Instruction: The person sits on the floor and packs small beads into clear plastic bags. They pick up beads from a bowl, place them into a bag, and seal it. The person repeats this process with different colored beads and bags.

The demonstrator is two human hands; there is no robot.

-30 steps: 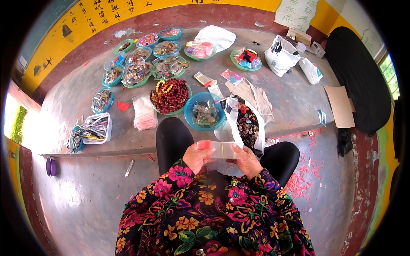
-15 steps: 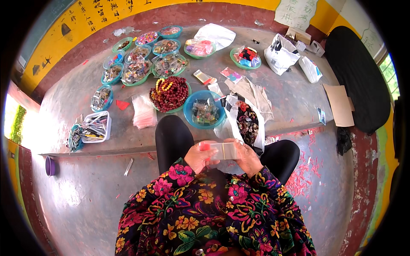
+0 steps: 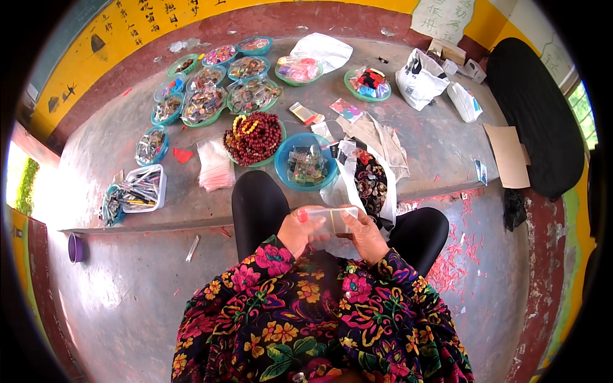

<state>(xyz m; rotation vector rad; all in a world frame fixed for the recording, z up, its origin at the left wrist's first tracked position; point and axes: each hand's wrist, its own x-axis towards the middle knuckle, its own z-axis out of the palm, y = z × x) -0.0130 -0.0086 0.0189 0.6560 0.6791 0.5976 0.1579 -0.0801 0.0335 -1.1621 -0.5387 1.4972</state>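
Note:
Between my two hands, just above my lap, is a small bundle of clear plastic bags (image 3: 335, 222) with a thin yellowish band around it and red at its left end. My left hand (image 3: 297, 232) closes on the left end, thumb on top. My right hand (image 3: 365, 235) grips the right end, its thumb lying over the plastic near the band. The fingers underneath are partly hidden. Just beyond my hands stand a blue bowl (image 3: 280, 167) of small packets and an open white bag (image 3: 387, 203) filled with dark, shiny trinkets.
On the raised ledge (image 3: 440, 147) lie a heap of dark red beads (image 3: 255, 142), a stack of pinkish plastic bags (image 3: 215, 167) and several bowls of wrapped trinkets (image 3: 203, 105). A white tray (image 3: 161, 198) of pens sits at left. Red scraps (image 3: 447, 268) litter the floor at right.
The bundle is tilted differently, its red end less visible. My right thumb has come further over its top, and both hands have shifted slightly.

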